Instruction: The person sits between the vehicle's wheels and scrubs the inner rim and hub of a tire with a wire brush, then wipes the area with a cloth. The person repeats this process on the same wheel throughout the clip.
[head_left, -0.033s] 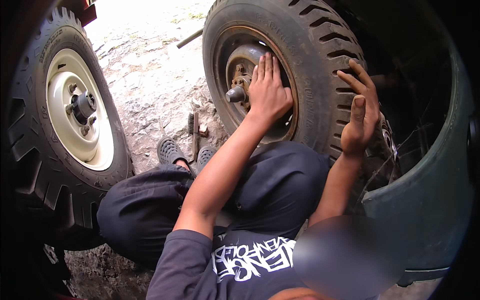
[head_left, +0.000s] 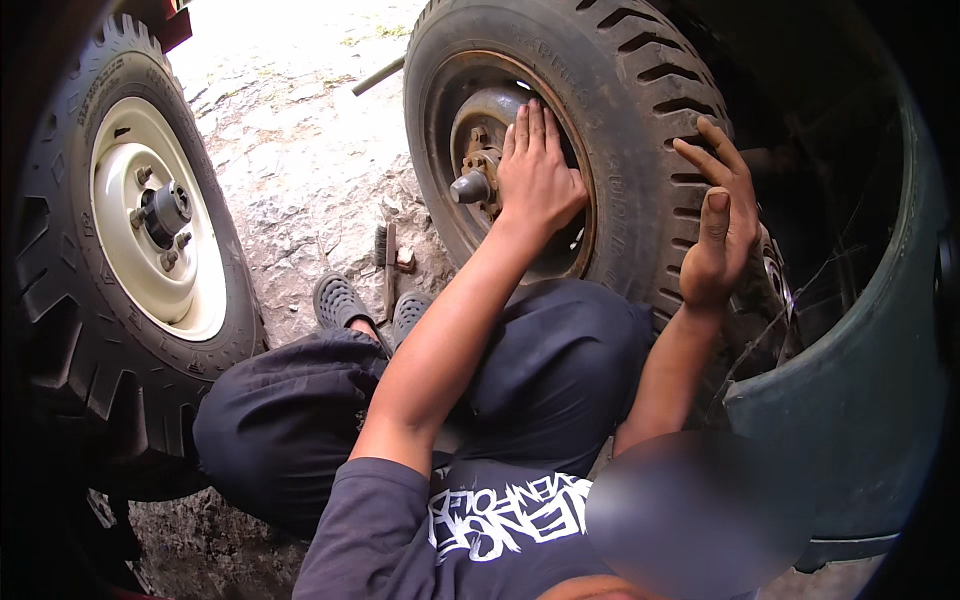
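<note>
A worn black tyre on a rusty steel wheel (head_left: pixel 455 85) stands upright in front of me, a little to the right. Over the inner side of its rim lies my left hand (head_left: pixel 541 178), fingers stretched out and pointing up, just right of the hub with its grey protruding cap (head_left: pixel 470 187). My right hand (head_left: pixel 728 235) is at the tyre's tread (head_left: pixel 685 150) on the right, with thumb and fingers spread. Neither hand grips anything. Part of the wheel's centre and lower rim is hidden behind my left hand and forearm.
Another wheel with a cream rim (head_left: pixel 120 190) and chunky tyre stands at the left. A brush (head_left: pixel 386 262) lies on the rough stone ground (head_left: pixel 300 150) between the wheels, near my grey clogs (head_left: pixel 342 300). A dark green curved panel (head_left: pixel 840 420) borders the right side.
My left hand has edged slightly upward, and the tyre's sidewall markings have shifted a little. My right knee has moved slightly left. My right hand stays nearly in place.
</note>
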